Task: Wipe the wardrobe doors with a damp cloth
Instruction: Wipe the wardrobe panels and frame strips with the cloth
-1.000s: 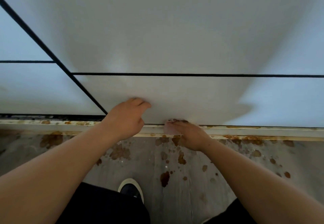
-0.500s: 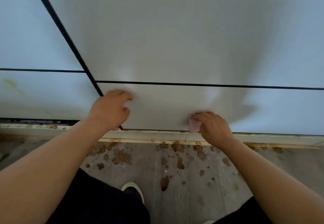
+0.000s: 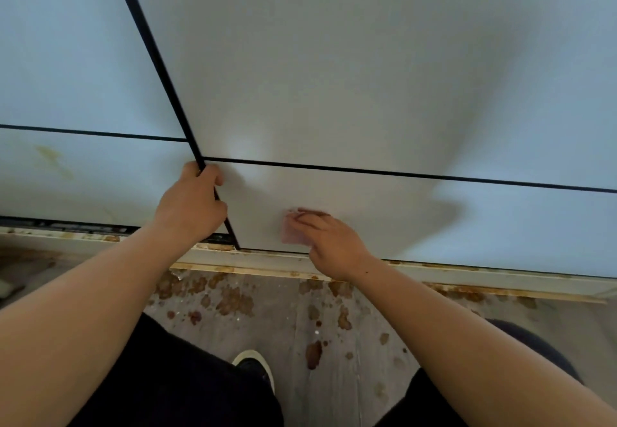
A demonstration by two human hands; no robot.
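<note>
A white wardrobe door (image 3: 334, 76) with thin black trim fills the upper view. My left hand (image 3: 190, 206) grips the door's black left edge low down, fingers curled round it. My right hand (image 3: 330, 243) presses a small pink cloth (image 3: 289, 231) against the door's bottom panel, just above the lower rail. Most of the cloth is hidden under my fingers.
A second white door panel (image 3: 73, 59) stands behind on the left, with a yellowish smear low down. A rusty, stained bottom track (image 3: 467, 276) runs along the floor. The grey floor (image 3: 283, 319) has several brown stains. My shoe (image 3: 257, 366) and dark trousers are below.
My right hand slid the cloth from the bottom rail up onto the lower panel. My left hand moved from flat on the panel to gripping the door's left edge. The view shifted left.
</note>
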